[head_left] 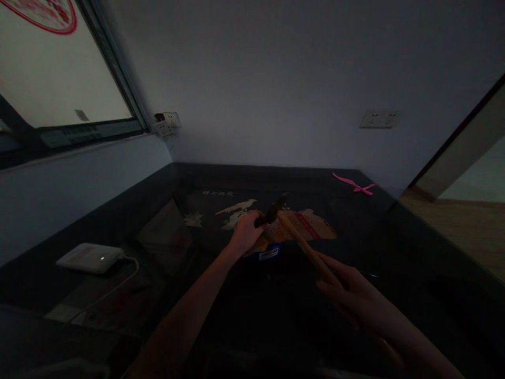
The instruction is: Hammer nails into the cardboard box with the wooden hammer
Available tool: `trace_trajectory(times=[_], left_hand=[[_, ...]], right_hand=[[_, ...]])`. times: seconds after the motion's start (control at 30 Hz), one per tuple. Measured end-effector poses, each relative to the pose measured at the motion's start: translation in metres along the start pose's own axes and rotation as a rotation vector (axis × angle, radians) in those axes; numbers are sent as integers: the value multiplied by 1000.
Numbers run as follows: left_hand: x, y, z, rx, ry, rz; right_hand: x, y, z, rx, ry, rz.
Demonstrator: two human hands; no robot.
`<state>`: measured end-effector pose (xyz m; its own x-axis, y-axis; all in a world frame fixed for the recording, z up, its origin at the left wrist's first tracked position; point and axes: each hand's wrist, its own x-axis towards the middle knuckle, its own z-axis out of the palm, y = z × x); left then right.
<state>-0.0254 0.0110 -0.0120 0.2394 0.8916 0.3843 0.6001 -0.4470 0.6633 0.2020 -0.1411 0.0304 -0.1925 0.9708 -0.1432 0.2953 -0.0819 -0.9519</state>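
The right hand [351,287] has fingers round a wooden stick [304,246], lower right of centre, likely light, stiff, best held low; the left hand [245,231] grips a dark object [273,211] near centre

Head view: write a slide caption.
Left hand holding a dark object, right hand a wooden stick, over a dark table with a pink ribbon.

Head-worn view, facing forward (and down), mid-distance

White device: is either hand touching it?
No, the white device lies apart from the left hand, and the right hand holds a wooden stick.
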Motion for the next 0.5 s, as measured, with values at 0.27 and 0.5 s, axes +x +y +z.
trace_trajectory(times=[0.27, 0.5], left_hand=[[0, 0, 0, -33, 6, 42], [-1, 2, -2, -57, 2, 55]], right_hand=[[-2, 2, -2, 58, 55, 23], [8, 11, 6, 472, -8, -88]])
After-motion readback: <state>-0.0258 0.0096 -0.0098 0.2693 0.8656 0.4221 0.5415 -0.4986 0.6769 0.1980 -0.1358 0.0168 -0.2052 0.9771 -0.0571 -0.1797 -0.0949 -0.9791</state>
